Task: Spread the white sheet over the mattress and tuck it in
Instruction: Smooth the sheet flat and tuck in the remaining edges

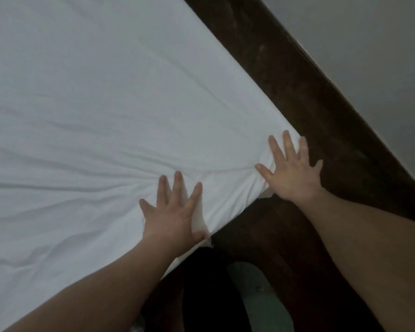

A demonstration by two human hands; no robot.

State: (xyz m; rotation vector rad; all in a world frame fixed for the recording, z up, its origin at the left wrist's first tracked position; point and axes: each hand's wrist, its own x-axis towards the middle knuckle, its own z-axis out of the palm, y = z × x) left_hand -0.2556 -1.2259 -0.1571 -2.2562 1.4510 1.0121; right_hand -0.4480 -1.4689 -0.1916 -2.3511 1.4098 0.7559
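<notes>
The white sheet (101, 116) covers the mattress top and fills the left and centre of the head view, with creases fanning out from the near corner. My left hand (175, 212) lies flat on the sheet near that corner, fingers spread and straight. My right hand (292, 171) presses flat on the corner itself, fingers spread, its thumb out over the dark wood. The mattress itself is hidden under the sheet. A small flap of sheet hangs below the edge between my hands.
A dark wooden bed frame (309, 97) runs diagonally along the mattress's right edge, with a pale wall (381, 56) beyond it. Below the corner lie the dark floor and a greenish slipper (256, 293).
</notes>
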